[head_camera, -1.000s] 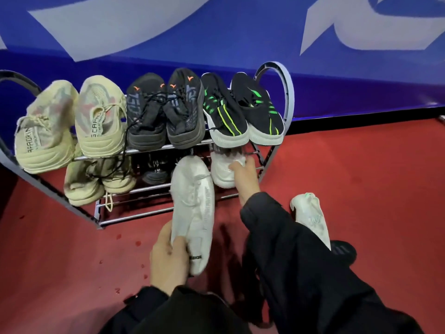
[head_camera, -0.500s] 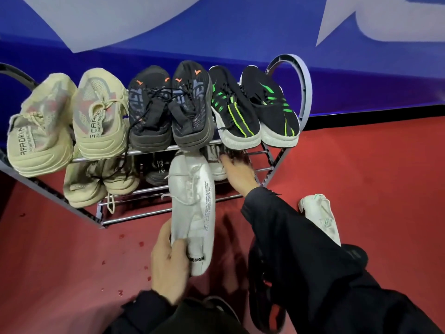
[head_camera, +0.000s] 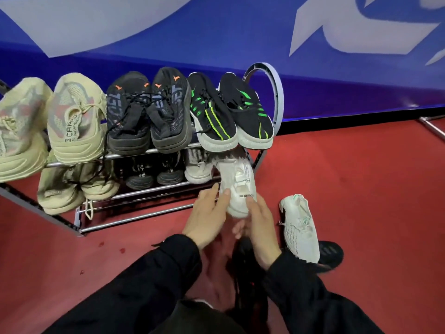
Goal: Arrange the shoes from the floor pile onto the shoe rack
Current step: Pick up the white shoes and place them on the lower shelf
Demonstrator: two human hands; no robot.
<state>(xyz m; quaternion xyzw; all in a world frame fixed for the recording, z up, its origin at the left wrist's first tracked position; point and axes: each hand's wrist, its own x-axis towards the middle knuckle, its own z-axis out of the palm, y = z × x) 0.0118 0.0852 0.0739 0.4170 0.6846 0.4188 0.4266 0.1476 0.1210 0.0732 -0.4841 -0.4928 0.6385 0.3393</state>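
Observation:
A white shoe (head_camera: pixel 238 182) lies toe-first in the right end of the lower shelf of the metal shoe rack (head_camera: pixel 144 215), its heel sticking out over the front rail. My left hand (head_camera: pixel 207 213) grips the heel's left side and my right hand (head_camera: pixel 260 222) grips its right side. Its white mate (head_camera: pixel 197 167) sits on the lower shelf just to its left. On the red floor at the right lies another white shoe with green marks (head_camera: pixel 299 227), partly over a black shoe (head_camera: pixel 330 254).
The top shelf holds a beige pair (head_camera: pixel 74 121), a black pair with orange marks (head_camera: pixel 147 114) and a black pair with green stripes (head_camera: pixel 231 114). Below are a beige pair (head_camera: pixel 72 186) and a black pair (head_camera: pixel 154 174). A blue wall banner (head_camera: pixel 216 44) stands behind the rack.
The white shoe went from my left hand in front of the rack's middle to the right end of the lower shelf. My right hand left the shelved white shoe and took the heel.

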